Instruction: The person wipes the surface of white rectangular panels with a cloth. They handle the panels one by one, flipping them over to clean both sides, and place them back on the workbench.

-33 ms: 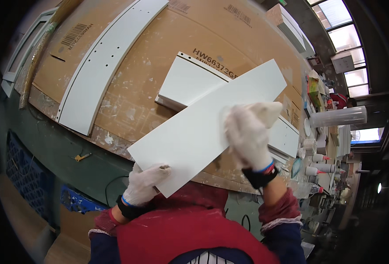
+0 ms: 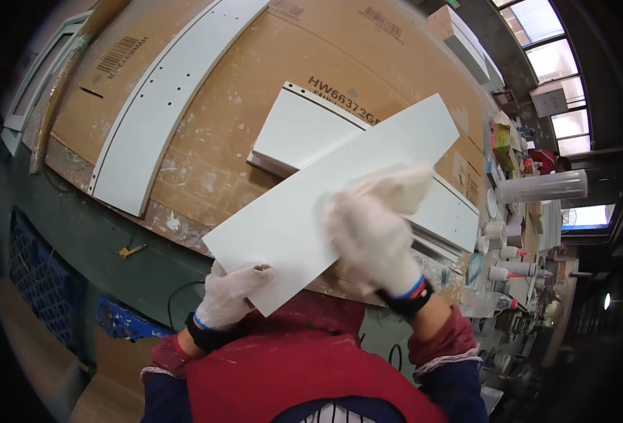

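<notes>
A plain white panel (image 2: pixel 290 211) lies slantwise before me, its near end reaching past the table edge. My left hand (image 2: pixel 230 292), in a white knit glove, is closed around that near corner, thumb on top. Over the panel's middle is my gloved right hand (image 2: pixel 375 243), closed and blurred by motion. A white cloth (image 2: pixel 403 189) sticks out from its fingers across the panel's surface. Beneath the panel lie more white boards (image 2: pixel 304 127), one with dark holes and a groove along its edge.
A long white drilled board (image 2: pixel 160 106) rests at left on the cardboard-covered table (image 2: pixel 213 151). To the right stand bottles (image 2: pixel 505 273) and a clear plastic roll (image 2: pixel 544 185). Blue crates (image 2: pixel 40 275) are at lower left, and a stack of white boards (image 2: pixel 460 42) is at the far right.
My right hand with the cloth has slid left and toward me across the panel. The left hand and the panel stay nearly in place.
</notes>
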Tool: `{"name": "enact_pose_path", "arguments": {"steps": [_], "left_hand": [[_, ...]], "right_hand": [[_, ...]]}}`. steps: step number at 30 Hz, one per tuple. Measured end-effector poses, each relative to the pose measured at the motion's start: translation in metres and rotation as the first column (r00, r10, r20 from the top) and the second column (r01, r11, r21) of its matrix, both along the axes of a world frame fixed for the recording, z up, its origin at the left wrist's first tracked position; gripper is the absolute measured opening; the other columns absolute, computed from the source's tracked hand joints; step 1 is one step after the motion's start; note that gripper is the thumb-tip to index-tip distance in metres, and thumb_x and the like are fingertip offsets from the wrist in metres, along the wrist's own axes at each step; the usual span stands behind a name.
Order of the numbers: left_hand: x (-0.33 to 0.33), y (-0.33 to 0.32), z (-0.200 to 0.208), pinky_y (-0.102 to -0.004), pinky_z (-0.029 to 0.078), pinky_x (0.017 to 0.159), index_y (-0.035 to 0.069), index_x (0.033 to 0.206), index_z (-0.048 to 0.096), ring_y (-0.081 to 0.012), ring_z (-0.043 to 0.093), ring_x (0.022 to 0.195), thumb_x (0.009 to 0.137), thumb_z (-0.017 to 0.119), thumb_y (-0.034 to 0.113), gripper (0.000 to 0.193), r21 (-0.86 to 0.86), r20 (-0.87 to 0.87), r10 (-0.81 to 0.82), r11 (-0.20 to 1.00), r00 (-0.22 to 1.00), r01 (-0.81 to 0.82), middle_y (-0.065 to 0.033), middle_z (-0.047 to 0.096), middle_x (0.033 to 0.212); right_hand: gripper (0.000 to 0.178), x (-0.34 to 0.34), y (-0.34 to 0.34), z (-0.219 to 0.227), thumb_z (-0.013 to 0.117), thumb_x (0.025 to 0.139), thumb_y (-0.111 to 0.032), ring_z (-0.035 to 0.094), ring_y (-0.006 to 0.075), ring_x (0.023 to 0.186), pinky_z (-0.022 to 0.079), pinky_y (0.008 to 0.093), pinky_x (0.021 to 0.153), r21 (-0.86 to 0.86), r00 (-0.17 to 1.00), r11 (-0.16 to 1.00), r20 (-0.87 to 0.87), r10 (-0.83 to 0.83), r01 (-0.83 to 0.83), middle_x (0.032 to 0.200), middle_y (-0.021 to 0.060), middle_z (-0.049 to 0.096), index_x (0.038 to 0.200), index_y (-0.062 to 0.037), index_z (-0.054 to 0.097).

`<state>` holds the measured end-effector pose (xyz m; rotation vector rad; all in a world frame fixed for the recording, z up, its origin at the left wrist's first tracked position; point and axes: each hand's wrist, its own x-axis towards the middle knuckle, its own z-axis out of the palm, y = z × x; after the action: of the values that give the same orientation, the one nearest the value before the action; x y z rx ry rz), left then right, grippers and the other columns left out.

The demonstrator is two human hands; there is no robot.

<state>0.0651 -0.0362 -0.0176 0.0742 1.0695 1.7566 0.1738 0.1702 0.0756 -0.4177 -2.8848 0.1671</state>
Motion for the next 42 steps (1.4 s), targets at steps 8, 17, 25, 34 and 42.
{"name": "enact_pose_path", "arguments": {"steps": [8, 17, 25, 34, 42], "left_hand": [[-0.002, -0.018, -0.013, -0.0355, 0.05, 0.086, 0.02, 0.096, 0.072, -0.0217, 0.065, 0.096, 0.069, 0.076, 0.017, 0.028, -0.18, -0.529, -0.133, 0.983, 0.838, 0.043, 0.0017, 0.07, 0.099], [0.0, -0.003, -0.008, -0.035, 0.052, 0.084, 0.009, 0.101, 0.065, -0.0204, 0.066, 0.093, 0.076, 0.073, 0.009, 0.026, -0.089, -0.173, 0.034, 0.995, 0.984, -0.05, -0.004, 0.069, 0.096], [-0.012, -0.015, 0.008, -0.0309, 0.052, 0.072, 0.001, 0.091, 0.064, -0.0205, 0.065, 0.08, 0.077, 0.067, -0.007, 0.016, -0.103, -0.092, 0.199, 0.973, 0.976, -0.208, -0.009, 0.066, 0.085], [-0.03, -0.044, -0.018, -0.04, 0.06, 0.073, -0.006, 0.11, 0.054, -0.0262, 0.067, 0.083, 0.092, 0.056, 0.015, 0.027, -0.098, -0.054, 0.274, 0.955, 0.96, -0.279, -0.0164, 0.063, 0.1], [-0.041, -0.055, 0.001, -0.0268, 0.047, 0.052, -0.005, 0.089, 0.061, -0.0178, 0.059, 0.056, 0.065, 0.064, -0.002, 0.024, -0.347, -0.135, 0.163, 0.916, 0.977, -0.201, -0.0086, 0.062, 0.068]], "right_hand": [[0.03, 0.012, 0.091, 0.001, 0.053, 0.094, -0.023, 0.065, 0.0293, 0.082, 0.052, 0.0365, 0.074, -0.151, 0.845, 0.839, -0.04, -0.533, 0.522, 0.09, 0.017, 0.066, 0.112, -0.0011, 0.06], [0.029, -0.014, -0.022, 0.014, 0.062, 0.081, -0.022, 0.062, 0.0232, 0.063, 0.05, 0.036, 0.054, -0.158, 0.947, 0.975, 0.257, 0.192, -0.155, 0.073, 0.0063, 0.054, 0.108, -0.0131, 0.058], [0.044, 0.02, 0.136, 0.002, 0.049, 0.096, -0.037, 0.063, 0.0326, 0.101, 0.049, 0.0407, 0.087, -0.042, 0.907, 0.906, 0.01, -0.42, 0.42, 0.109, 0.0189, 0.064, 0.121, -0.0015, 0.055], [0.022, 0.008, 0.102, 0.029, 0.054, 0.093, -0.028, 0.063, 0.0345, 0.078, 0.051, 0.041, 0.069, -0.173, 0.93, 0.983, 0.369, 0.003, 0.065, 0.088, 0.0145, 0.061, 0.103, -0.0087, 0.053], [0.039, 0.047, 0.23, 0.006, 0.048, 0.097, -0.034, 0.06, 0.0372, 0.103, 0.047, 0.0422, 0.087, -0.17, 0.854, 0.842, 0.203, -0.479, 0.513, 0.109, 0.0227, 0.062, 0.124, -0.0049, 0.052]]}}
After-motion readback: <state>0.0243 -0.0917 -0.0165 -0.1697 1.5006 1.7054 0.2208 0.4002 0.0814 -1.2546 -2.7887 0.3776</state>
